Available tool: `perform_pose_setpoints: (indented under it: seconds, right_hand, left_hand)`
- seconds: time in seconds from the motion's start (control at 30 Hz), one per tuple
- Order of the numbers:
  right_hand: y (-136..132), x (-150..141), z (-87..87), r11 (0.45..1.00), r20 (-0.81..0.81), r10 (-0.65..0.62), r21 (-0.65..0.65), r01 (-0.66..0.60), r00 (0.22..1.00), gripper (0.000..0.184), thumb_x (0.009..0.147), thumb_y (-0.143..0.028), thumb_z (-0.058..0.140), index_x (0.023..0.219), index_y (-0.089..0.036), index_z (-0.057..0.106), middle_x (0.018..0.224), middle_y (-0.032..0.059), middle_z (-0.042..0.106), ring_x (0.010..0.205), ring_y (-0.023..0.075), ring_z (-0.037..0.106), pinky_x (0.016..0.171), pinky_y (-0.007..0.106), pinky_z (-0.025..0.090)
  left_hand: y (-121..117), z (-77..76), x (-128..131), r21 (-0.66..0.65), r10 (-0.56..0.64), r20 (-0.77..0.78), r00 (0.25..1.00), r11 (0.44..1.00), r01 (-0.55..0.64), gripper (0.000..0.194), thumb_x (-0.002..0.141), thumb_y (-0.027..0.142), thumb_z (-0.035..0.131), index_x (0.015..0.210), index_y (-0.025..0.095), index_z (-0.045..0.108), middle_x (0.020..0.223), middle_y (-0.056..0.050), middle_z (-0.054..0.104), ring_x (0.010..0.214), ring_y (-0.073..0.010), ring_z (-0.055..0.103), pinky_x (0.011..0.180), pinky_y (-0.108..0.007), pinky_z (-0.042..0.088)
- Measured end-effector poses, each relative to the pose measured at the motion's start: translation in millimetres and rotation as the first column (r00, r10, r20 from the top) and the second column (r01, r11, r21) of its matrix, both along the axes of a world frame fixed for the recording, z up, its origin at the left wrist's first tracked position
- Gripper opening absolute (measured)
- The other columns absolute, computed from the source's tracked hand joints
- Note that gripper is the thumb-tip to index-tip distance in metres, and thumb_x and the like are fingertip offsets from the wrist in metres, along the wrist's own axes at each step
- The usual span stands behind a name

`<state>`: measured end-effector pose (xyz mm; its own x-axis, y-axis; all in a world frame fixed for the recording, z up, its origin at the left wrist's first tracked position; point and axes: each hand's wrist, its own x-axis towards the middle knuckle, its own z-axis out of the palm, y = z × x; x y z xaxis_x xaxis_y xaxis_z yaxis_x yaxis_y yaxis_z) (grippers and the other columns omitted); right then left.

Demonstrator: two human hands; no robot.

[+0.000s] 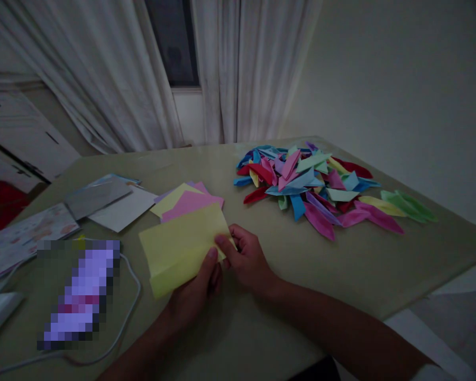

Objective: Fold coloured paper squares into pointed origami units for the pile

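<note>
A sheet of yellow paper (pixel 178 243) is held above the table, with a crease running along its lower part. My left hand (pixel 196 291) grips its lower edge, thumb on top and fingers underneath. At the right edge of the sheet, my right hand (pixel 246 256) pinches the paper between thumb and curled fingers. Just behind the held sheet lies a small stack of pink (pixel 192 203) and yellow paper sheets, partly covered by it.
Folded colored paper pieces (pixel 301 180) form a loose heap at the back right of the table (pixel 321 280). To the left lie a pixelated screen-like object (pixel 81 291), a white cable (pixel 137 296), a patterned booklet (pixel 31 233) and clear packaging (pixel 99 196). Curtains (pixel 254 69) hang behind.
</note>
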<state>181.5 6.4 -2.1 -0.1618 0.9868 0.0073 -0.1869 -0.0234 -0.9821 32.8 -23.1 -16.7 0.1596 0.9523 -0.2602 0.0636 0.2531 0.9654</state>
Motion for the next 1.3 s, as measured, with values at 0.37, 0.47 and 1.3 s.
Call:
perform_pose_setpoints:
  seconds: [0.37,0.47,1.3]
  right_hand:
    - [34,27,5.4,0.989,0.057,-0.134,0.063,0.13,0.989,0.048,0.087,-0.065,0.077,0.08,-0.021,0.061,0.059,-0.0043,0.055,0.049,0.0096,0.044,0.046,0.024,0.032]
    - [58,52,7.1,0.942,0.01,-0.329,0.079,0.327,0.944,0.046,0.081,-0.061,0.084,0.083,-0.02,0.065,0.06,-0.0064,0.052,0.047,0.0069,0.036,0.044,0.023,0.027]
    - [59,69,1.9,0.926,0.032,0.35,-0.162,-0.341,0.936,0.063,0.063,-0.027,0.099,0.117,-0.022,0.066,0.091,-0.0005,0.077,0.076,0.016,0.072,0.071,0.026,0.054]
  left_hand:
    - [19,16.0,-13,0.033,0.178,0.022,0.984,0.983,-0.178,0.072,0.09,0.083,0.059,0.051,0.024,0.047,0.046,0.0,0.051,0.043,-0.0136,0.042,0.045,-0.026,0.036]
    - [30,21.2,-25,0.05,0.376,0.236,0.896,0.916,-0.397,0.067,0.094,0.07,0.066,0.053,0.024,0.042,0.045,0.003,0.047,0.043,-0.0122,0.038,0.043,-0.025,0.032]
    - [16,10.5,-20,0.33,-0.062,-0.071,0.996,0.94,0.082,0.022,0.081,0.037,0.084,0.099,0.023,0.083,0.101,-0.01,0.08,0.086,-0.026,0.073,0.075,-0.032,0.056]
